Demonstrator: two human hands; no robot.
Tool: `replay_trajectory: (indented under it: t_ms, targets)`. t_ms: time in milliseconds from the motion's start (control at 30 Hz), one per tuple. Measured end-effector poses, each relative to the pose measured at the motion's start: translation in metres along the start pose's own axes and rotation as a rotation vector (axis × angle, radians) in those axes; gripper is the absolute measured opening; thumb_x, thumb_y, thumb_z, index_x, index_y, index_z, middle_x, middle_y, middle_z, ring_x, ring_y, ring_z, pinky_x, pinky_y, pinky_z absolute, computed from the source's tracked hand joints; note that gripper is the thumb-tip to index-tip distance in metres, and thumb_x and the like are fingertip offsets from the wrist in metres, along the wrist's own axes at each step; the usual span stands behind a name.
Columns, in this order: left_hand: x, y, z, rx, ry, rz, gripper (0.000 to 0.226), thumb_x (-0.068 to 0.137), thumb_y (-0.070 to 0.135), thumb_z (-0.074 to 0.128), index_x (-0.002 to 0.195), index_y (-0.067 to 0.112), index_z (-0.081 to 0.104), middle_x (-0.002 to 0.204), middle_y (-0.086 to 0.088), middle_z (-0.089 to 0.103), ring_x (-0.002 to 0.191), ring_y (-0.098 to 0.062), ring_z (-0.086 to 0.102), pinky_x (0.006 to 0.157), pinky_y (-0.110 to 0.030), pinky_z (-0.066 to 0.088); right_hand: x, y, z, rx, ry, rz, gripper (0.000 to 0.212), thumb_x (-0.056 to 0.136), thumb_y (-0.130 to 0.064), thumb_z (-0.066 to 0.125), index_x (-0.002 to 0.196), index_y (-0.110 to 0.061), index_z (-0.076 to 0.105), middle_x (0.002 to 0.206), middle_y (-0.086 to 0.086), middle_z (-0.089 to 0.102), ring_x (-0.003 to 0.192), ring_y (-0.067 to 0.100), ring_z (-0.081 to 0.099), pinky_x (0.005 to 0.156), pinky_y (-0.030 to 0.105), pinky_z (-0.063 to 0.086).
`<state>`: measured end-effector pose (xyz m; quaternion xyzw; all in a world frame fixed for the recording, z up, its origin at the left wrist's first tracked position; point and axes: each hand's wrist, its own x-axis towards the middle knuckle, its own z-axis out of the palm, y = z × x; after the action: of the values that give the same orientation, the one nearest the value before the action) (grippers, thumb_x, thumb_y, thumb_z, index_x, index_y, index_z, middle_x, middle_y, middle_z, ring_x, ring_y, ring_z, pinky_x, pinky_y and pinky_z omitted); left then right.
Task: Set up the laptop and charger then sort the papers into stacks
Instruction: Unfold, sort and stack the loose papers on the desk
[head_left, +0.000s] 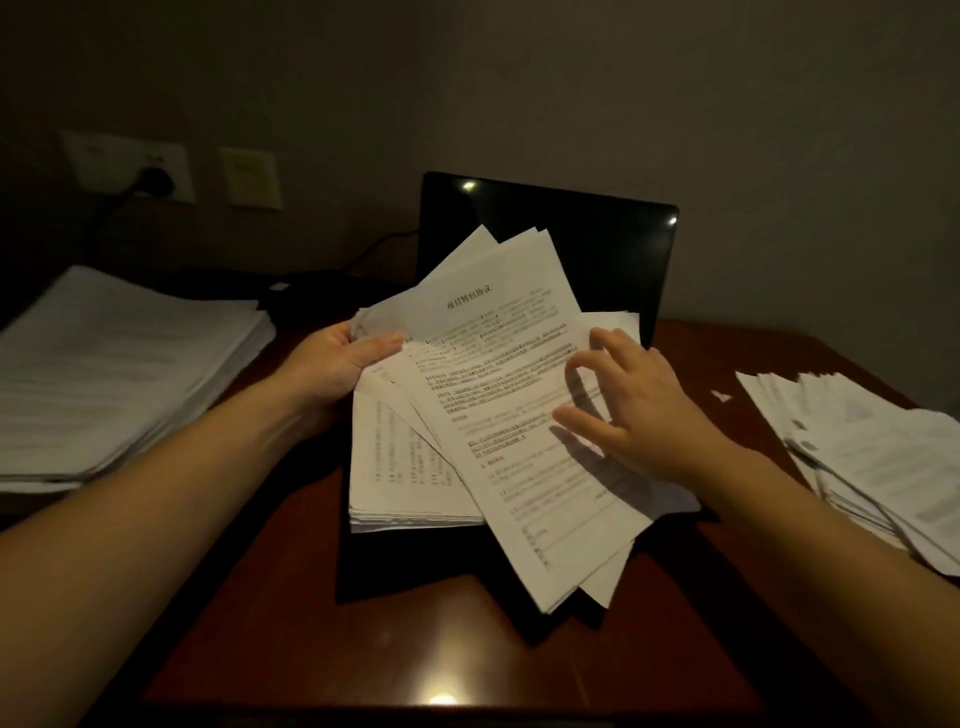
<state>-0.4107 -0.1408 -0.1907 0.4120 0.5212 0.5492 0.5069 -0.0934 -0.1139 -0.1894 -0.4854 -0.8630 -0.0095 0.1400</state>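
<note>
**Fanned papers held over the open laptop, with other paper on either side.**
My left hand (337, 369) grips the left edge of a loose fan of papers (498, 395), thumb on top and fingers beneath. My right hand (639, 410) is spread wide and holds nothing, its curved fingertips touching the top sheet, which is printed in dense text. The fan covers the lower part of the glossy black laptop (597, 244) screen and most of its base, where a squarer stack (405, 467) lies under it. A thick, even pile (119, 374) sits at far left, and a slumped, slanting heap (857, 457) at far right, both on the red-brown wooden table (311, 597). Behind, a dark charger cable (379, 247) leads toward a plug in the wall socket (150, 176).
</note>
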Motion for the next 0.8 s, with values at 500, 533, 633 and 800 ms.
replay_trajectory:
  t_ms: [500, 533, 633, 800]
  targets:
    - [-0.045, -0.048, 0.026, 1.441, -0.332, 0.365, 0.066, 0.096, 0.068, 0.031, 0.155, 0.042, 0.015, 0.167, 0.008, 0.003, 0.153, -0.017, -0.003, 0.122, -0.054, 0.001, -0.003, -0.076, 0.034, 0.165, -0.225, 0.113, 0.056, 0.102, -0.056, 0.039, 0.15, -0.029, 0.039, 0.145, -0.004, 0.049, 0.133, 0.019, 0.045, 0.113, 0.045, 0.037]
    - [-0.044, -0.05, 0.025, 1.485, -0.37, 0.342, 0.068, 0.096, 0.071, 0.025, 0.156, 0.044, 0.009, 0.167, 0.009, -0.001, 0.153, -0.016, -0.008, 0.122, -0.055, -0.003, -0.003, -0.078, 0.031, 0.23, -0.204, 0.136, 0.054, 0.101, -0.054, 0.042, 0.149, -0.028, 0.042, 0.144, -0.003, 0.052, 0.13, 0.017, 0.05, 0.109, 0.04, 0.042]
    - [-0.037, -0.047, 0.01, 1.521, -0.379, 0.303, 0.07, 0.094, 0.074, 0.02, 0.156, 0.047, 0.004, 0.167, 0.011, -0.006, 0.153, -0.013, -0.011, 0.122, -0.055, -0.006, -0.005, -0.076, 0.018, 0.378, -0.157, 0.209, 0.048, 0.099, -0.048, 0.055, 0.144, -0.032, 0.049, 0.139, -0.004, 0.06, 0.112, 0.006, 0.058, 0.09, 0.023, 0.047]
    - [-0.031, -0.048, -0.01, 1.466, -0.36, 0.318, 0.07, 0.09, 0.076, 0.021, 0.154, 0.051, 0.007, 0.166, 0.017, -0.004, 0.151, -0.006, -0.011, 0.123, -0.047, -0.006, 0.002, -0.065, 0.005, 0.596, -0.248, 0.318, 0.041, 0.092, -0.04, 0.067, 0.131, -0.03, 0.06, 0.114, -0.005, 0.071, 0.089, 0.005, 0.066, 0.073, 0.02, 0.054]
